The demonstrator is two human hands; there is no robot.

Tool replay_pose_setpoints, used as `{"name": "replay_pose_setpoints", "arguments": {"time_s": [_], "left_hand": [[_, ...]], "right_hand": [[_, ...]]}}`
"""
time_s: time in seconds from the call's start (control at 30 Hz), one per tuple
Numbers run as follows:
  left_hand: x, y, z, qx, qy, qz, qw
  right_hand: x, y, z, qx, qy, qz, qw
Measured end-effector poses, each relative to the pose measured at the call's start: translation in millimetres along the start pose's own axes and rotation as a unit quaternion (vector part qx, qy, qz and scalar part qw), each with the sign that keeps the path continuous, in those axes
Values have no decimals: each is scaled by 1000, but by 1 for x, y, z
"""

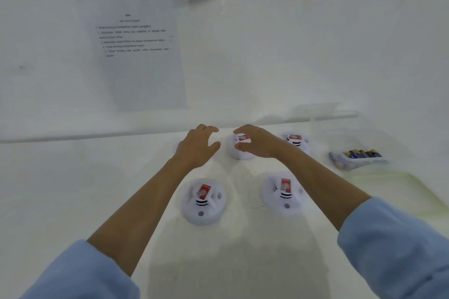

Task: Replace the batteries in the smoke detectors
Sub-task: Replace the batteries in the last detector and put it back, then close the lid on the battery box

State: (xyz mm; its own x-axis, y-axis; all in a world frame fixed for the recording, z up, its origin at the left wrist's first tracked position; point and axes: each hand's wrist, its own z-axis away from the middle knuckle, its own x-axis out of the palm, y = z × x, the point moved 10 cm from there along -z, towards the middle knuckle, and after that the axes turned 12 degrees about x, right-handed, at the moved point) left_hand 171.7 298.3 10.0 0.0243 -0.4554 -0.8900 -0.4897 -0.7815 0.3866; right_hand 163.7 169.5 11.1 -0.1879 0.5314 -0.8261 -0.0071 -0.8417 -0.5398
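Several white round smoke detectors lie on the white table, each with a red battery showing. My right hand (257,141) pinches the red battery (243,138) of the far middle detector (237,153) between thumb and fingers. My left hand (198,145) hovers just left of that detector, fingers spread and curved, holding nothing. Two more detectors sit nearer me, the near left detector (204,201) and the near right detector (283,193). Another far right detector (297,142) lies behind my right wrist.
A clear tray (357,160) with dark batteries stands at the right. A yellow-green sheet (388,189) lies on the table's right side. Printed papers (138,56) hang on the wall behind the table.
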Motion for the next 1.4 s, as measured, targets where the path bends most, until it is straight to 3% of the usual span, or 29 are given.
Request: {"name": "replay_pose_setpoints", "arguments": {"time_s": [0.2,0.67,0.83,1.1,1.23,1.4], "left_hand": [[26,62,-1,-8,17,22,1000],[80,185,-18,34,-29,30,999],[104,233,-19,59,-33,47,997],[162,274,-11,34,-65,72,995],[184,281,3,39,-105,45,993],[189,276,5,40,-98,38,994]], "right_hand": [[-30,42,30,-24,-18,69,997],[-92,150,92,11,10,55,998],[-121,206,116,26,25,3,999],[-160,287,148,-20,53,1,998],[-154,330,156,-5,8,46,999],[-142,369,157,15,-18,96,995]]}}
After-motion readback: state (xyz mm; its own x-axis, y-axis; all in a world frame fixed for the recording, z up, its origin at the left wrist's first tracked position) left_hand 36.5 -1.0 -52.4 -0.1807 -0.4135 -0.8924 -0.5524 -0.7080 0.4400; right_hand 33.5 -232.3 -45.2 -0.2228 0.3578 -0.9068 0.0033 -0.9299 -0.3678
